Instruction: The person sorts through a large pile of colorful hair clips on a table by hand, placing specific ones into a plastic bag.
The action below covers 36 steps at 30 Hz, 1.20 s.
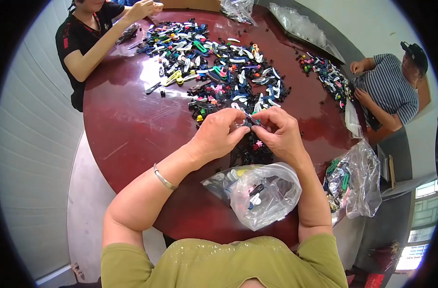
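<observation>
My left hand and my right hand meet at the near edge of a pile of hair clips. Pinched between both sets of fingertips is a small dark hair clip, partly hidden by the fingers. Just below my hands, an open clear plastic bag holds a few hair clips, black, white and yellow among them. Small black claw clips lie on the table between the bag and my hands, with a pink one among them.
A round dark red table carries everything. At the right edge lies another clear bag of clips. A person sits at far left, another person at right beside a smaller clip pile. A tray with plastic bags stands behind.
</observation>
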Tool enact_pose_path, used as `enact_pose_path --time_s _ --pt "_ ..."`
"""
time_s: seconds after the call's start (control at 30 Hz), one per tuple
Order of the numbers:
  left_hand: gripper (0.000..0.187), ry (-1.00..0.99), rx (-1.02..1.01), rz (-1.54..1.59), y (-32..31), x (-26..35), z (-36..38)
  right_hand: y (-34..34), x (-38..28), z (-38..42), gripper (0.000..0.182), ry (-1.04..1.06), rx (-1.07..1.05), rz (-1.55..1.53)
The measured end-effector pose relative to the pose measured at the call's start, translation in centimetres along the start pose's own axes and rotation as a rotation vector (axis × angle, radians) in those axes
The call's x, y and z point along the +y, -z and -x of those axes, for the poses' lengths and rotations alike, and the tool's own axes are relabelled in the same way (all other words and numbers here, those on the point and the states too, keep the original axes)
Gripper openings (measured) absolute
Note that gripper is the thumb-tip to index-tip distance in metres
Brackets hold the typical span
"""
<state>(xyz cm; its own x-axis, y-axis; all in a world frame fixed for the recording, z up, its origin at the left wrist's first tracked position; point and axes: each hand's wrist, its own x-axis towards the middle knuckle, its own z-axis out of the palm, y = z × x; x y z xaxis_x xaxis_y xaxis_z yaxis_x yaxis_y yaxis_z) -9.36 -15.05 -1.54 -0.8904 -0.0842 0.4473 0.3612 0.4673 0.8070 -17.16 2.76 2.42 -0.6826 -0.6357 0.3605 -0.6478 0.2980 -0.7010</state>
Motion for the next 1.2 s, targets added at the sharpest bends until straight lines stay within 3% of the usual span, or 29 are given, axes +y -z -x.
enact_pose_path --time_s 0.13,0.23,0.33,0.53,0.63,0.73,0.83,1.0,1.03,1.13,1.17,1.2 --pt "0.019 0.286 -0.049 0.045 0.6 1.0 -0.5 -0.3 -0.2 0.1 0.019 -0.019 0.004 -0.047" --pt "0.016 0.184 0.093 0.264 -0.6 -0.5 -0.3 -0.5 -0.3 0.1 0.021 -0.054 -0.009 -0.104" --pt "0.015 0.369 -0.079 0.351 0.4 0.5 -0.7 -0.6 -0.1 0.3 0.024 -0.052 -0.030 -0.127" --pt "0.013 0.455 -0.111 0.373 0.8 0.9 -0.8 -0.7 -0.3 0.2 0.023 0.002 -0.029 -0.082" --pt "0.010 0.400 -0.051 0.385 0.2 0.3 -0.6 -0.4 -0.4 0.2 0.024 -0.007 0.039 -0.062" --pt "0.011 0.177 0.009 0.050 0.2 0.5 -0.1 0.5 -0.2 0.1 0.020 -0.082 0.072 -0.232" --pt "0.018 -0.219 0.092 -0.316 0.4 -0.7 -0.2 3.7 -2.1 0.2 0.014 -0.207 0.050 -0.504" --pt "0.017 -0.127 0.167 -0.401 2.2 -0.2 -0.8 7.2 -6.0 1.7 0.012 0.007 -0.314 -0.744" --pt "0.017 -0.094 0.155 -0.446 2.4 -0.2 -0.8 7.8 -6.5 1.6 0.008 -0.012 -0.442 -0.635" --pt "0.014 -0.016 0.063 -0.515 2.5 -0.8 -0.6 7.7 -5.8 1.0 0.006 -0.015 -0.352 -0.373" --pt "0.013 0.004 0.028 -0.525 2.3 -1.0 -0.5 6.8 -4.7 0.8 0.006 -0.242 -0.189 -0.380" --pt "0.012 0.022 -0.006 -0.537 2.2 -1.0 -0.4 5.8 -3.8 0.2 0.009 -0.342 -0.034 -0.300"
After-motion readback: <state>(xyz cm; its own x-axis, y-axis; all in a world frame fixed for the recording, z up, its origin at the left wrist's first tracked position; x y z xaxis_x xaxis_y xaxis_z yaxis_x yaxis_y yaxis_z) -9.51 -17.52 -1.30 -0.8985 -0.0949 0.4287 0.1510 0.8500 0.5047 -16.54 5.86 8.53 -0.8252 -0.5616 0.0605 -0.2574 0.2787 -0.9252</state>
